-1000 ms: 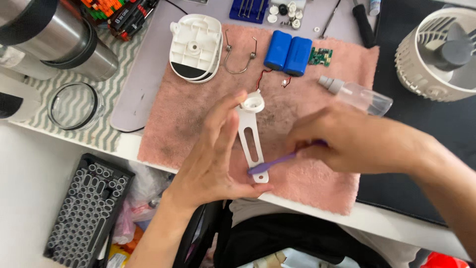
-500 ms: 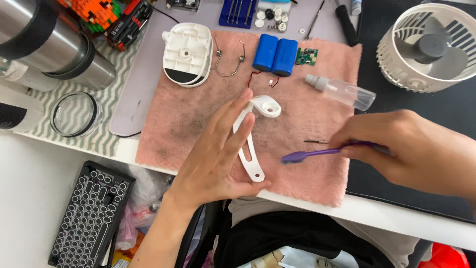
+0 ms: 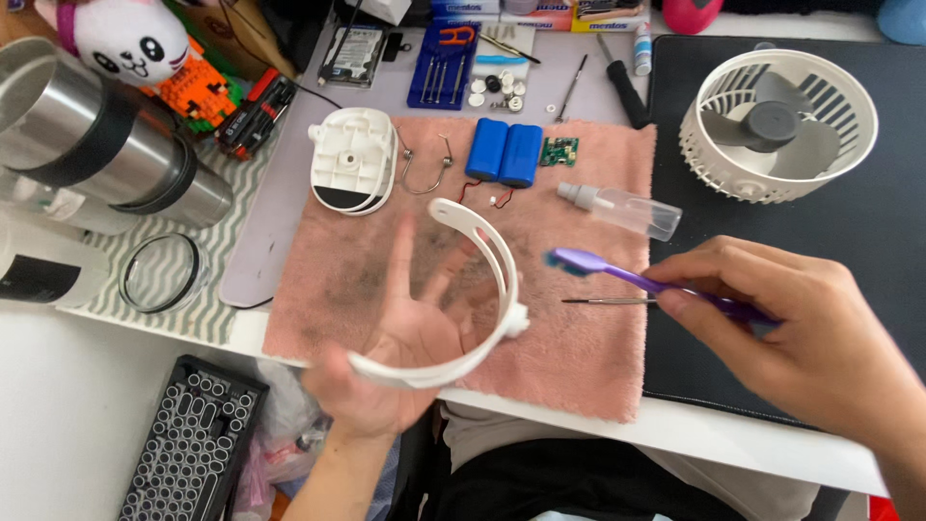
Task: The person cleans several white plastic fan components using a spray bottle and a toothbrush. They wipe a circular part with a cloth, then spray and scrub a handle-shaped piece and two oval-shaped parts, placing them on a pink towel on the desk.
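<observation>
The left hand [image 3: 405,357] has turned palm-up and lifted the curved white plastic bracket [image 3: 482,289] off the soiled pink towel [image 3: 579,357], thumb and fingers loosely curled about its near end, while the right hand [image 3: 810,338] has drawn right, fingers pinched shut on the purple toothbrush [image 3: 637,280], bristles clear of the part. A thin metal pick [image 3: 608,301] lies under the brush; farther off lie a clear spray bottle [image 3: 627,212], two blue cylindrical battery cells [image 3: 506,152], a white round housing [image 3: 354,159] and, far right, a white fan grille [image 3: 776,125].

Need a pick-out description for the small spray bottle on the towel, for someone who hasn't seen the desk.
Start at the pink towel in the middle of the desk, then go to its upper right part, left of the white fan grille. The spray bottle lies there on its side, right of the two blue battery cells. It alone is clear plastic, with a white nozzle.
</observation>
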